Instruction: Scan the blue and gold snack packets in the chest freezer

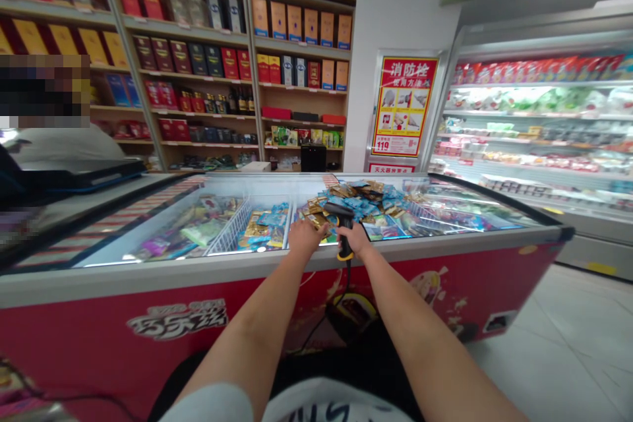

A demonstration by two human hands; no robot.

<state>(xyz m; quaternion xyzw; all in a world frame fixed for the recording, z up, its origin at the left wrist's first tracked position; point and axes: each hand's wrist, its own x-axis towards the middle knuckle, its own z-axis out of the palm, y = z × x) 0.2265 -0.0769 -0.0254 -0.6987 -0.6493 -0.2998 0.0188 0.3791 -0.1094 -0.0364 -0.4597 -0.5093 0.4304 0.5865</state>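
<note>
Barcode scanner [340, 210], just one, sits gripped in the right hand [355, 238]; left hand [305, 237], its grip obscured, perhaps pinches one gold packet [316, 219].

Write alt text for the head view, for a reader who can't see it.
A person's right hand grips a black-and-yellow handheld scanner at a red chest freezer, the left hand beside heaped blue and gold packets. Stocked shelves and a refrigerated display stand behind.

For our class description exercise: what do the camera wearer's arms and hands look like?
The left hand and right hand are ungloved, the forearms bare, with no watch or bracelet visible. A pale grey sleeve shows on the left; none shows on the right.
</note>
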